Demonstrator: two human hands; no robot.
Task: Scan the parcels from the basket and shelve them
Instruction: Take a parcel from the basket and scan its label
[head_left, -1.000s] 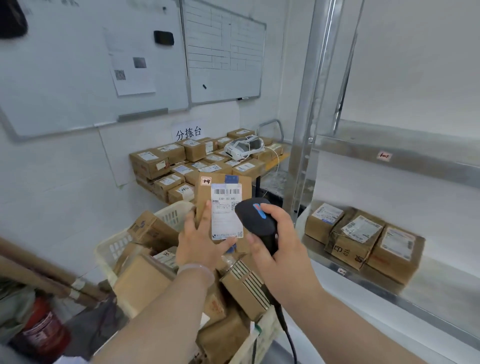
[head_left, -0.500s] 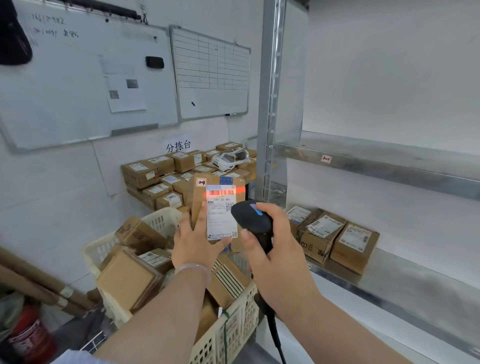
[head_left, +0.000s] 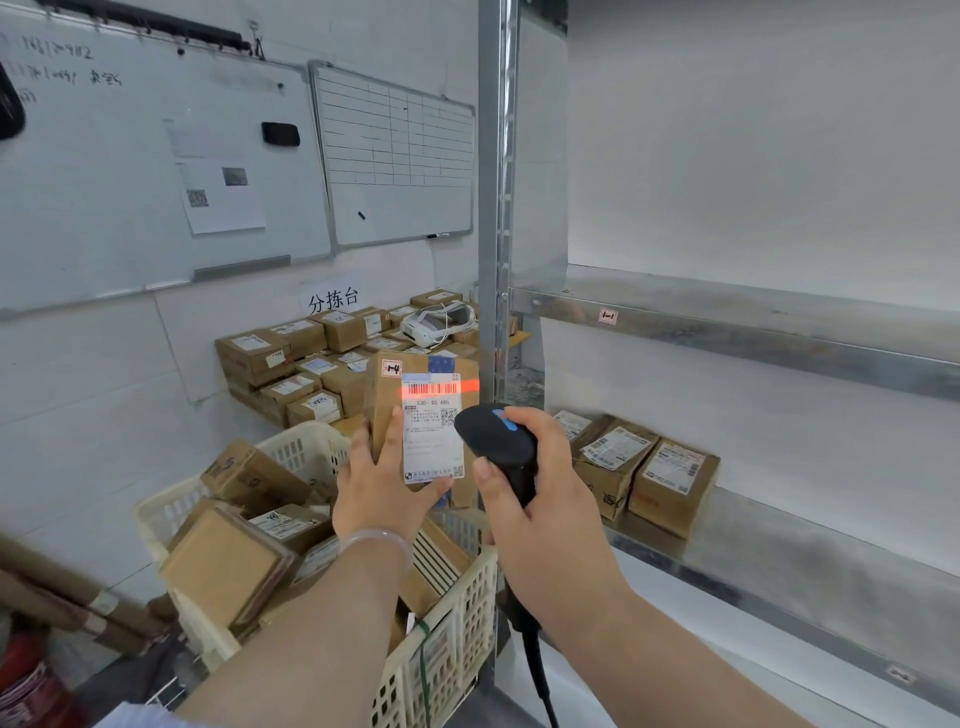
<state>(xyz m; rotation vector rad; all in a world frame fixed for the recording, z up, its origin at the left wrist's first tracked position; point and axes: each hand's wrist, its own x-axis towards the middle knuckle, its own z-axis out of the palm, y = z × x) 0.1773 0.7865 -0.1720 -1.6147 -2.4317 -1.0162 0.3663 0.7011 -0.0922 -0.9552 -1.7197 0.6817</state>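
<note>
**Barcode Scan in Progress**

The right hand (head_left: 540, 499) grips the black scanner (head_left: 498, 441), fingers (head_left: 524, 415) curled round its handle. The left hand (head_left: 379, 488) holds one parcel (head_left: 431, 441) upright above the basket (head_left: 457, 623), pinching its lower end. A red scan line (head_left: 436, 388) lies across the label's barcode. Loose parcels (head_left: 223, 566) fill the basket. Three boxes (head_left: 670, 478) sit on the metal shelf (head_left: 831, 561) to the right.

Brown parcel (head_left: 387, 410) with white label — red scan line; black scanner (head_left: 501, 447), cream basket (head_left: 457, 613).
</note>
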